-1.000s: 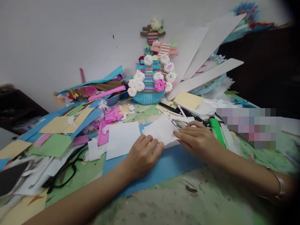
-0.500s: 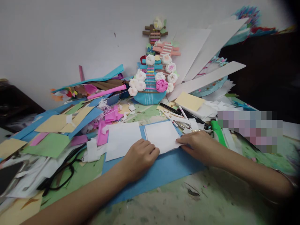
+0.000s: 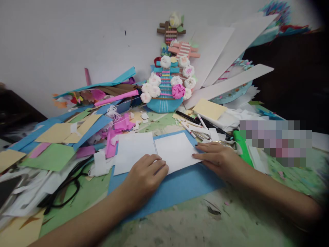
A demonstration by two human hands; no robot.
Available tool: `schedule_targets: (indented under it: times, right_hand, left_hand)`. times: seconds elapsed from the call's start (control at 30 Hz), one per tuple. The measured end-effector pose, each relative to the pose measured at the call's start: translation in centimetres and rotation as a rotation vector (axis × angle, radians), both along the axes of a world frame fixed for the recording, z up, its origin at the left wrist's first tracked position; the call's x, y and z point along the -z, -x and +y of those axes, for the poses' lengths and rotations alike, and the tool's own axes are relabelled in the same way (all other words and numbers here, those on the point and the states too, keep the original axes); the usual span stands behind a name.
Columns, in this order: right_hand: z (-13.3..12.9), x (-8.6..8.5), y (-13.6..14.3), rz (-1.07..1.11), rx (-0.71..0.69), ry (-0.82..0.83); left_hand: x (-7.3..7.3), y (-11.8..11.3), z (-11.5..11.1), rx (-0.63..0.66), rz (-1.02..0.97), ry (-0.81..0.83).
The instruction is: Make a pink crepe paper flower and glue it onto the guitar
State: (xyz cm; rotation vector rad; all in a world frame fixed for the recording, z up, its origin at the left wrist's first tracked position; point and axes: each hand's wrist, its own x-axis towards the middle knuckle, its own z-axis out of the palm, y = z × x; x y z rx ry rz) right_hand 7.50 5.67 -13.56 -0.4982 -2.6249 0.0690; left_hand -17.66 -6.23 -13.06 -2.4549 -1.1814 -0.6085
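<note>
A blue sheet (image 3: 180, 192) lies on the green table in front of me, with two white pieces of paper side by side on it. The left white piece (image 3: 135, 151) lies flat, its right edge almost meeting the right white piece (image 3: 177, 151), a narrow gap between them. My left hand (image 3: 147, 180) is closed, its curled fingers and thumb at the lower left corner of the right piece. At that piece's right edge my right hand (image 3: 222, 159) rests with fingers stretched out, fingertips touching the paper.
Behind the sheet stands a blue paper guitar (image 3: 166, 92) with paper flowers. Pens (image 3: 189, 118) and a green object (image 3: 243, 147) lie to the right. Paper scraps (image 3: 51, 156), pink crepe strips (image 3: 111, 142) and black-rimmed glasses (image 3: 68, 195) crowd the left. White boards (image 3: 218, 55) lean against the wall.
The right white piece has shifted slightly left, closer to its neighbour. My left hand has moved a little left and down; my right fingers have straightened and spread. The view has shifted slightly.
</note>
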Motion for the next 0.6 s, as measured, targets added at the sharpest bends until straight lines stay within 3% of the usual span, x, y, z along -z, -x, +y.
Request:
schedule_targets:
  times: [0.2,0.6]
  right_hand:
    - [-0.27,0.47,-0.18,0.007,-0.032,0.036]
    - [0.40,0.80,-0.51,-0.016,-0.022,0.110]
  left_hand:
    - [0.21,-0.26,0.03,0.000,-0.107,0.108]
    - [1.03,0.23,0.07,0.095,-0.183,0.118]
